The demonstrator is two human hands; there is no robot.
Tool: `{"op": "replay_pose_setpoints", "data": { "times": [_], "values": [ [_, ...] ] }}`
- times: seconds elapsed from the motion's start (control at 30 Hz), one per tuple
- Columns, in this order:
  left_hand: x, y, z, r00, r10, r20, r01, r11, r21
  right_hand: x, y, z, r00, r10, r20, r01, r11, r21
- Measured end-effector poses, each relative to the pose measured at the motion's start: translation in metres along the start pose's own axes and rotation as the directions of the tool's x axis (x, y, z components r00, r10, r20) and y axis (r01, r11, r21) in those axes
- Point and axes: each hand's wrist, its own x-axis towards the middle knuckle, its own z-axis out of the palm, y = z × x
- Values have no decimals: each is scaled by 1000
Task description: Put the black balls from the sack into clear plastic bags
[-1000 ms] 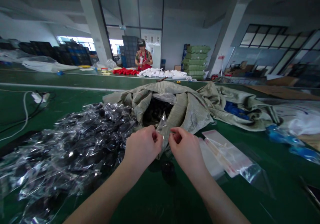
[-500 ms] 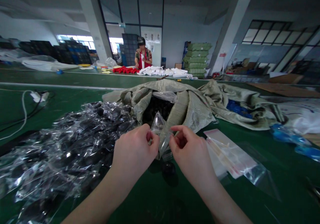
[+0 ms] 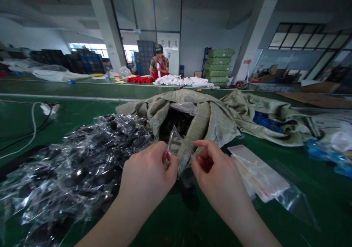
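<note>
A clear plastic bag (image 3: 182,156) is stretched between my two hands, its pointed corner standing up before the sack opening. My left hand (image 3: 154,170) pinches the bag's left side between thumb and curled fingers. On the right side, my right hand (image 3: 210,166) has thumb and forefinger close together at the bag's edge. A dark, rounded black item (image 3: 189,191) shows low between the hands; whether it is inside the bag I cannot tell. Behind them, a woven sack (image 3: 202,120) gapes open with black items (image 3: 177,121) inside.
Wrapped black items (image 3: 90,159) are heaped at the left. Flat clear bags (image 3: 261,173) lie at the right, beside another woven sack (image 3: 291,129) with blue pieces. A power strip (image 3: 50,108) with cables sits far left. Across the table a person (image 3: 159,65) handles white items.
The view has shifted slightly, and more of the clear bag shows upright between my hands. Both hands keep their pinching pose. The person opposite has raised a white item.
</note>
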Motion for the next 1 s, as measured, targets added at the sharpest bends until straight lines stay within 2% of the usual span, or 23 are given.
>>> {"op": "replay_pose_setpoints", "data": {
  "times": [0.13, 0.23, 0.33, 0.43, 0.53, 0.57, 0.67, 0.7, 0.77, 0.83, 0.9, 0.93, 1.0],
  "values": [
    [-2, 0, -2, 999, 49, 4, -49, 999, 7, -1, 4, 5, 999, -39, 2, 39, 999, -24],
    [3, -2, 1, 999, 15, 46, -18, 998, 65, 2, 9, 12, 999, -23, 32, 24, 999, -40],
    [11, -4, 9, 995, -32, 91, 21, 992, 123, 7, 14, 15, 995, 0, 102, 2, 1000, -23],
    [19, -6, 20, 989, -70, 128, 49, 986, 161, 12, 24, 13, 974, -24, 226, 16, 999, 40],
    [23, -9, 30, 980, -104, 168, 73, 981, 179, 9, 44, 16, 915, -49, 400, 33, 998, 48],
    [24, -9, 33, 978, -112, 178, 79, 980, 182, 5, 51, 19, 882, -67, 467, 62, 998, 27],
    [26, -12, 39, 975, -119, 189, 84, 980, 183, -12, 73, 32, 743, -97, 663, 220, 970, -105],
    [26, -12, 41, 974, -119, 192, 83, 979, 184, -17, 77, 35, 724, -74, 686, 251, 954, -161],
    [27, -13, 44, 972, -118, 204, 80, 979, 187, -25, 81, 36, 735, -60, 675, 255, 947, -193],
    [27, -13, 46, 968, -117, 220, 75, 979, 190, -28, 76, 29, 767, -78, 636, 187, 977, -106],
    [27, -12, 48, 967, -110, 228, 67, 980, 187, -26, 65, 22, 807, -87, 584, 41, 995, 92],
    [27, -11, 48, 967, -106, 233, 63, 981, 184, -25, 59, 19, 830, -78, 552, -54, 974, 219],
    [26, -10, 48, 962, -98, 255, 54, 983, 176, -24, 47, 21, 873, -36, 487, -219, 863, 456]
  ]
}}
